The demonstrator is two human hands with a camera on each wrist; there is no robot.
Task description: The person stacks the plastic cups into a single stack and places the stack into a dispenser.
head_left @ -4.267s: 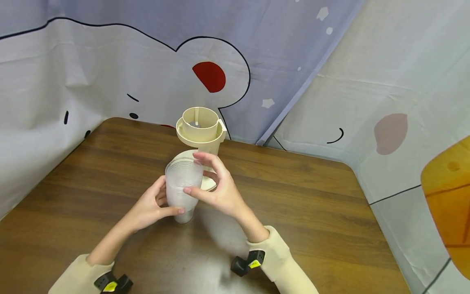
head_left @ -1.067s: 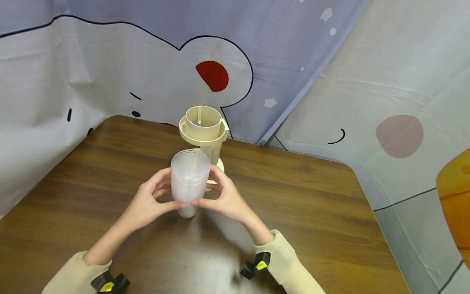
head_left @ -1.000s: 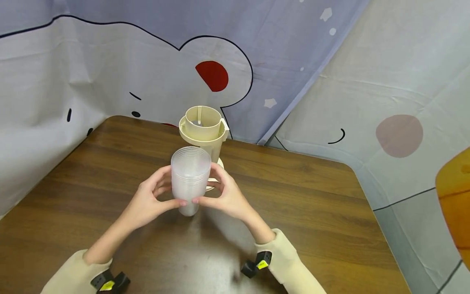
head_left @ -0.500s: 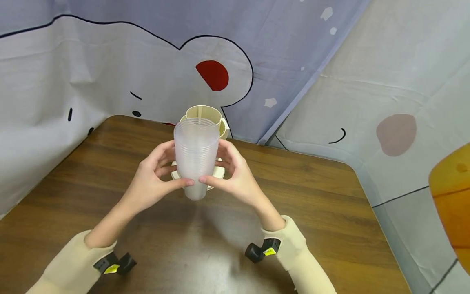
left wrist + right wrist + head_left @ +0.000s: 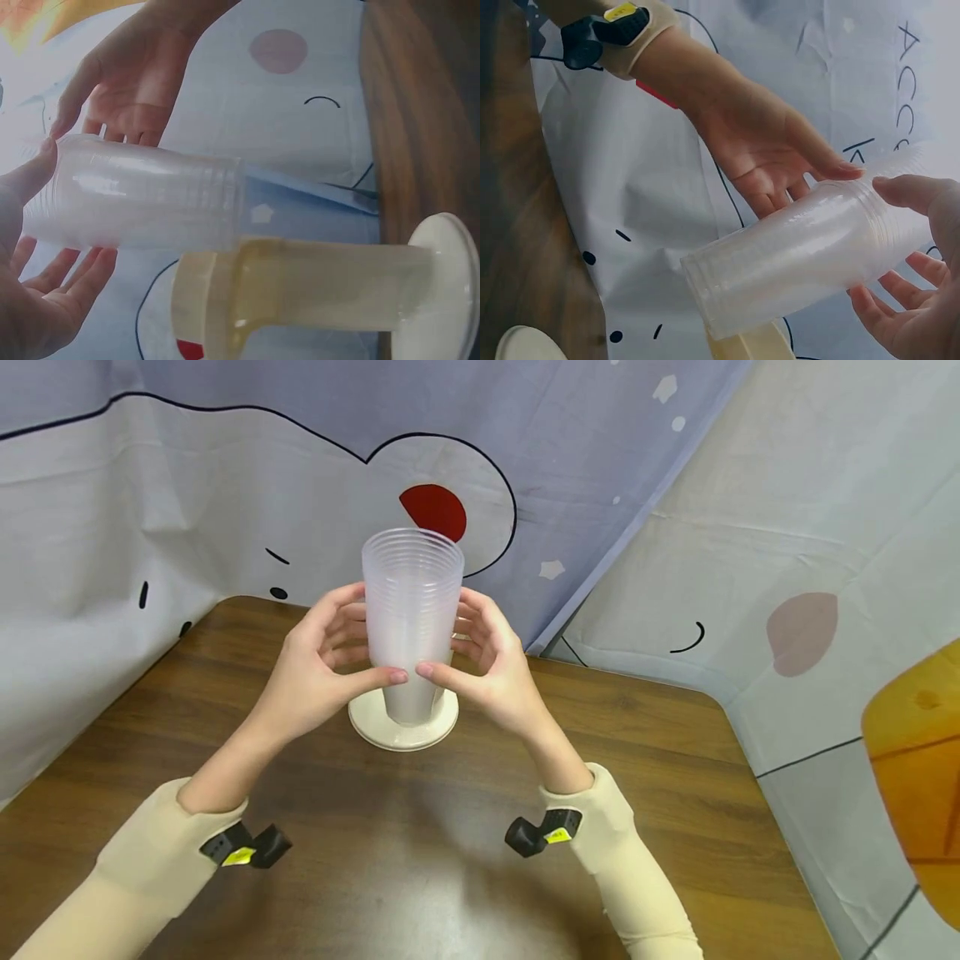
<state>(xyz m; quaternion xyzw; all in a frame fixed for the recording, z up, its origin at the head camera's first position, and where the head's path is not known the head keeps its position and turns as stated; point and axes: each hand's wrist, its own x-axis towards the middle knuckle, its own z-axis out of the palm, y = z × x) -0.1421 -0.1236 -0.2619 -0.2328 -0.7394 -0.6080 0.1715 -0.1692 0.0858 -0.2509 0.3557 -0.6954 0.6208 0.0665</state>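
A stack of translucent plastic cups (image 5: 411,610) is held up off the table, upright with its rims at the top. My left hand (image 5: 303,668) grips its left side, thumb on the near face. On the opposite side my right hand (image 5: 501,664) holds it the same way, the two thumbs almost meeting. Behind the cups stands a cream cup dispenser; only its round base (image 5: 371,727) shows clearly in the head view. The left wrist view shows the dispenser's column (image 5: 337,285) and wider top beside the stack's lower end.
The brown wooden table (image 5: 360,860) has rounded back corners. A printed curtain (image 5: 622,552) hangs close behind and around it. Both wrists carry small black cameras over cream sleeves.
Over the last second both hands have raised the cup stack from just above the table, up and away from me, so it now hides the dispenser's top. Earlier the right hand gripped nearer the rim.
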